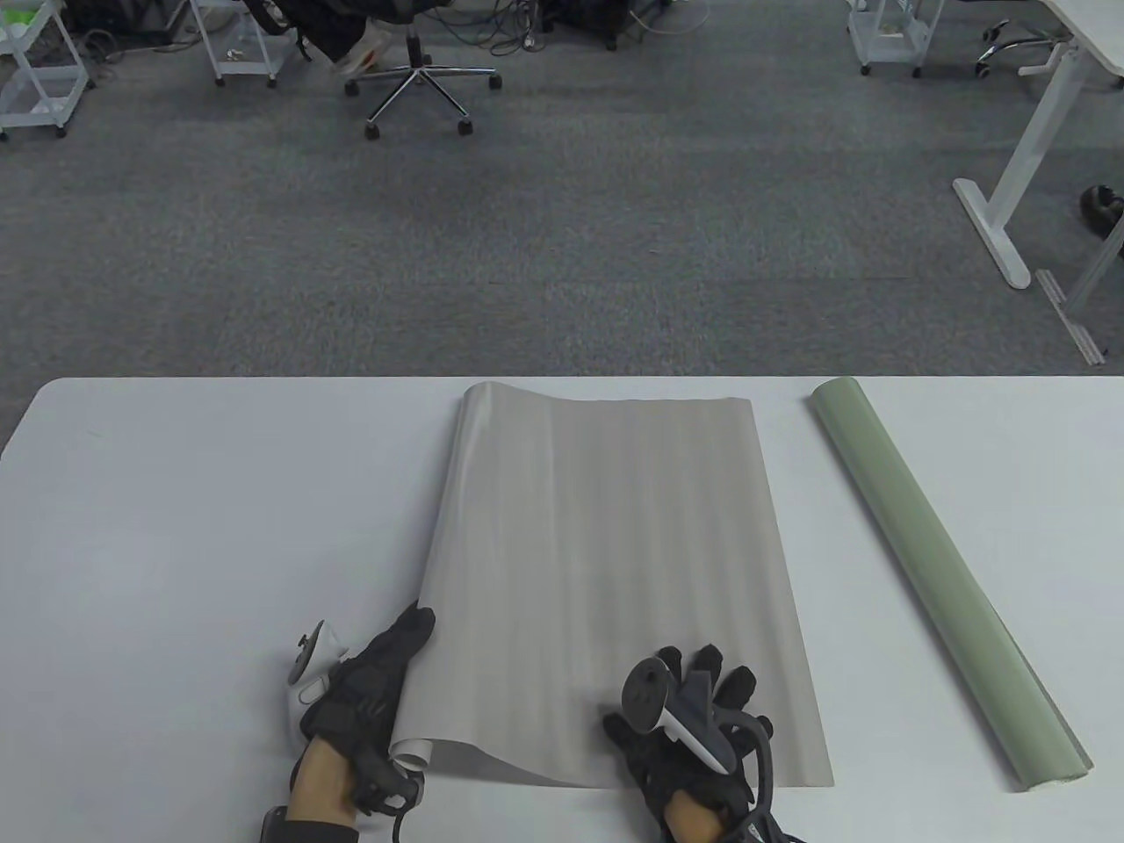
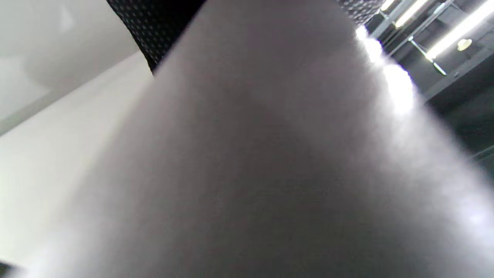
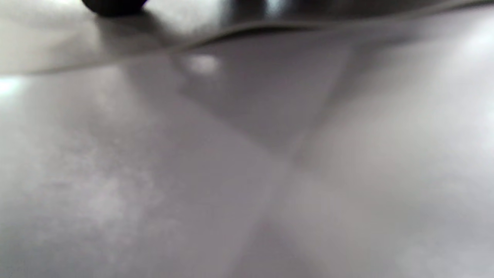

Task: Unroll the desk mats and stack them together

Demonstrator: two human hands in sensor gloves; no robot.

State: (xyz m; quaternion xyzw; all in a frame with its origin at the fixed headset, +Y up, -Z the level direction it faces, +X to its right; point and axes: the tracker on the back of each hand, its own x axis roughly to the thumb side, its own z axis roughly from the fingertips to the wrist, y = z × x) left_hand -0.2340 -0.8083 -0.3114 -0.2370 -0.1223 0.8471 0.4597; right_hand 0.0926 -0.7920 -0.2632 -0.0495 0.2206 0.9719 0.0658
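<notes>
A grey desk mat [image 1: 606, 571] lies unrolled in the middle of the white table [image 1: 193, 527]. Its near left corner [image 1: 413, 751] curls up. My left hand [image 1: 369, 685] lies along the mat's near left edge with its fingers stretched forward, touching the edge beside the curl. My right hand [image 1: 702, 702] rests flat on the mat near its front edge, fingers spread. A green mat [image 1: 940, 571] lies rolled up to the right, apart from both hands. The left wrist view is filled by blurred grey mat [image 2: 270, 154]. The right wrist view shows mat surface [image 3: 231, 173] close up.
The table's far edge runs just behind the mats, with grey carpet beyond. An office chair [image 1: 417, 75] and a white desk frame [image 1: 1001, 219] stand far back. Bare table [image 1: 176, 615] lies left of the grey mat.
</notes>
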